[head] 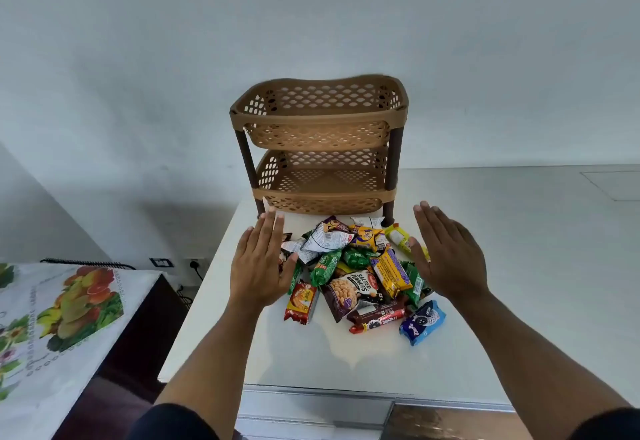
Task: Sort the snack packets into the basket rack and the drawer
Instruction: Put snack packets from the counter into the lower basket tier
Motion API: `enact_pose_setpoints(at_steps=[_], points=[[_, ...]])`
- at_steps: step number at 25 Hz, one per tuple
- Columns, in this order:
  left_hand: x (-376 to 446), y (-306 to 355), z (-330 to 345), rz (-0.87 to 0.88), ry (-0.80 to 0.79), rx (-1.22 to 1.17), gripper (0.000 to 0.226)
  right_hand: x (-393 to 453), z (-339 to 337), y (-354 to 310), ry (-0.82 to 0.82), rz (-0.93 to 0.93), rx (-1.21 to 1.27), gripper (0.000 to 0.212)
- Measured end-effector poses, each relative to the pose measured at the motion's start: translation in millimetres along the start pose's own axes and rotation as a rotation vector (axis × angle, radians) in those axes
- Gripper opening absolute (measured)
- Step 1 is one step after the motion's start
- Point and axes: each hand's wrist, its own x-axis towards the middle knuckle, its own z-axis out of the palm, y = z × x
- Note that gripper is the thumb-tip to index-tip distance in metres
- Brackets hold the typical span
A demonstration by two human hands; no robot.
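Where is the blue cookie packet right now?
In the head view, the blue cookie packet lies on the white counter at the pile's near right corner, just right of the red and brown biscuit packet and below the right hand.

- I read "SALTED PEANUTS" on the dark peanut packet (349, 292) mid-pile.
- Red-brown biscuit packet (377, 318) at front: lettering looks like "Treat", not sure.
- Blue packet (423, 322): print too distorted to read.
- Other wrappers: text too small.

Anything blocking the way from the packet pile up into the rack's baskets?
Nothing visible. The snack packets lie heaped on the counter directly in front of the basket rack, both tiers open-fronted and empty. The left hand and right hand flank the pile, open.
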Motion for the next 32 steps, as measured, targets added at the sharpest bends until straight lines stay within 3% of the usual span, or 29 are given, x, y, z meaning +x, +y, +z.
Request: enact_pose_setpoints(at_steps=[7, 14, 20, 24, 32], points=[[-12, 19, 20, 0.012, -0.106, -0.053, 0.079, -11, 15, -19, -0.1, -0.048, 0.037, 0.058], [24, 41, 31, -0.027, -0.298, -0.132, 0.088, -2, 34, -38, -0.482, 0.008, -0.083, 0.078], [56, 48, 46, -0.151, -0.426, -0.244, 0.101, 5, 38, -44, -0.628, 0.137, -0.055, 0.083], [63, 49, 52, -0.173, -0.476, -0.256, 0.095, 11, 38, -43, -0.692, 0.177, -0.005, 0.09], [68, 45, 57, -0.237, -0.387, -0.304, 0.066, 21, 42, -41, -0.751, 0.239, 0.183, 0.095]])
